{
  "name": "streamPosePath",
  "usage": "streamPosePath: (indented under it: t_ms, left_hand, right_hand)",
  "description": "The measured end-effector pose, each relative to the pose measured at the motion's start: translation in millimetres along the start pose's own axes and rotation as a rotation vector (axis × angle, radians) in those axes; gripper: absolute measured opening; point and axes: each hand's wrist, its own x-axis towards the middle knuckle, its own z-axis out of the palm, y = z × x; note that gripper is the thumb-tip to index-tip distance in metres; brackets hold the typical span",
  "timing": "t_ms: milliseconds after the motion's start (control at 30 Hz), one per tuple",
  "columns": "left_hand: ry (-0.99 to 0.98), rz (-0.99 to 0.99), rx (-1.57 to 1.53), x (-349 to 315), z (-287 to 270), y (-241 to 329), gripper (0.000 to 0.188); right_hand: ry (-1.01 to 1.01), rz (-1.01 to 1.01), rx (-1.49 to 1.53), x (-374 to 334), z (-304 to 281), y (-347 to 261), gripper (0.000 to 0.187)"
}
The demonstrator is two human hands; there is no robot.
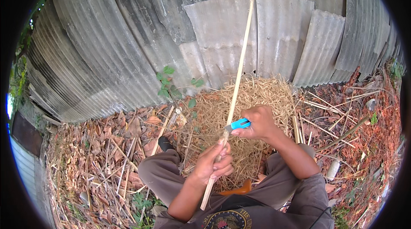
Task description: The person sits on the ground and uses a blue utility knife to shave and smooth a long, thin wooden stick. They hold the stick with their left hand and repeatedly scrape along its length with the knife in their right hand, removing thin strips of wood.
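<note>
A long, thin pale wooden stick (239, 64) slants up and away from my lap toward the metal fence. My left hand (212, 164) is wrapped round its lower part, and the near end sticks out below the fist. In my right hand (259, 122) is a blue utility knife (240, 124), its short blade lying against the stick just above my left hand. Fibrous shavings (252, 94) form a thick pile on the ground under the stick, between my bent legs.
Overlapping corrugated metal sheets (98, 49) stand as a fence ahead. Dry leaves (85, 160) and loose sticks cover the ground on the left. More thin sticks (325, 107) lie at the right. A small green plant (167, 84) grows by the fence. Something orange (239, 187) lies between my legs.
</note>
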Motion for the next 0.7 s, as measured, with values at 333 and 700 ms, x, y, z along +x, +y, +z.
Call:
streamPosePath:
  t_ms: [333,700]
  left_hand:
    - [0.131,0.044,0.192,9,14,8,0.035]
    - [0.106,-0.008,0.153,-32,5,-24,0.039]
  right_hand:
    - [0.076,0.037,-0.081,5,12,28,0.074]
    - [0.025,0.351,-0.009,21,5,45,0.076]
